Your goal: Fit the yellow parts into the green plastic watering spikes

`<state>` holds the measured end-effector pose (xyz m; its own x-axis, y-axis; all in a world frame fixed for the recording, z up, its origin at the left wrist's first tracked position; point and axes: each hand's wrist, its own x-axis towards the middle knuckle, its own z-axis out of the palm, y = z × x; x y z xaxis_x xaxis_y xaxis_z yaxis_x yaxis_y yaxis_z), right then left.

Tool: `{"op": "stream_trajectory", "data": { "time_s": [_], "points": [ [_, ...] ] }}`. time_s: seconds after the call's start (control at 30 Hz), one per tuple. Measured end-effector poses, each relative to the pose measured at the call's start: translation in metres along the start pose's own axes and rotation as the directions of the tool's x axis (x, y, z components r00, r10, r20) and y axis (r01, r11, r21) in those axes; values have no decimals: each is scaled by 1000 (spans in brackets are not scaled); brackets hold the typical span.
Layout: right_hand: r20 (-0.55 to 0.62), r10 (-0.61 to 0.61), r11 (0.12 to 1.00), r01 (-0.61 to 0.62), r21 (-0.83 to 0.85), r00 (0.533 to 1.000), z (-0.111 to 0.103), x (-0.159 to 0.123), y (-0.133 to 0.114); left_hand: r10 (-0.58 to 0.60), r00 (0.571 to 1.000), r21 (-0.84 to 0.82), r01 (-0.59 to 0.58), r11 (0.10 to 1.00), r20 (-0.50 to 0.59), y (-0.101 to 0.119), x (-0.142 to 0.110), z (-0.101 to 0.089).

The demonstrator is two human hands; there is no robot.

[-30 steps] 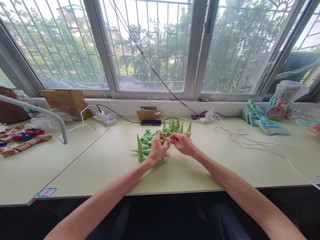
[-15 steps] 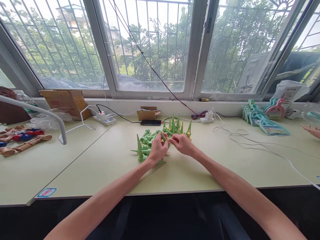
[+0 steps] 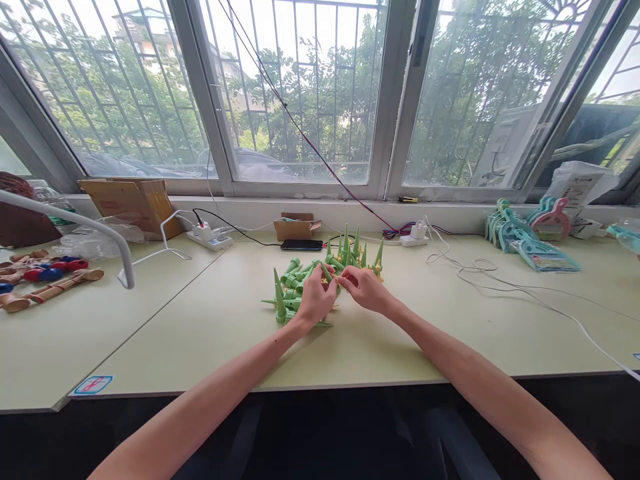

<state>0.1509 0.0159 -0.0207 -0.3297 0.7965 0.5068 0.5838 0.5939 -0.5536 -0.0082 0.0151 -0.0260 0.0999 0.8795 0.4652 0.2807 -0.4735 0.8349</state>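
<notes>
My left hand is closed around a green plastic plant-watering spike, whose tip points up past the fingers. My right hand pinches at the spike's near end, where a bit of orange shows; the fingers hide most of that small piece. Both hands almost meet above the table. Beneath and left of my left hand lies a heap of similar green spikes, some on their sides and one upright. Behind my right hand, several spikes stand point up on yellow-orange bases.
A black phone lies behind the heap, before a small cardboard box. White cables cross the table at right, near teal hangers. Wooden toys and a white lamp arm are at left.
My hands have barely moved and keep their hold. At the far right edge, another person's hand has gone out of view, and a teal item there has shifted.
</notes>
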Motion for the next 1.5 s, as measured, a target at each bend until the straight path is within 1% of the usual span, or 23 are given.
{"op": "stream_trajectory", "data": {
  "time_s": [0.17,0.47,0.63,0.77,0.9,1.03,1.23,1.5],
  "points": [
    [-1,-11,1000,11,3,1000,1,0,2,-6,1000,-3,6,1000,0,0,0,0],
    [-6,30,998,-31,-52,1000,1,1,4,-6,1000,0,6,1000,16,-2,0,0],
    [22,53,997,-52,-59,998,0,1,3,-6,1000,-17,6,1000,31,-3,-1,0],
    [-8,71,995,-71,-64,997,0,1,0,-18,1000,-23,18,1000,18,-2,-1,0],
    [-17,41,999,-42,-34,999,0,0,-1,-12,1000,-4,12,1000,-8,0,0,0],
    [-1,1,1000,-1,14,1000,1,0,0,-26,1000,-19,26,999,-2,3,-1,-1],
    [-4,-27,1000,27,5,1000,1,0,2,-21,1000,-19,21,1000,0,3,-2,-1],
    [3,66,996,-65,-56,998,0,0,1,-5,1000,11,5,1000,7,-1,-1,0]
  ]
}}
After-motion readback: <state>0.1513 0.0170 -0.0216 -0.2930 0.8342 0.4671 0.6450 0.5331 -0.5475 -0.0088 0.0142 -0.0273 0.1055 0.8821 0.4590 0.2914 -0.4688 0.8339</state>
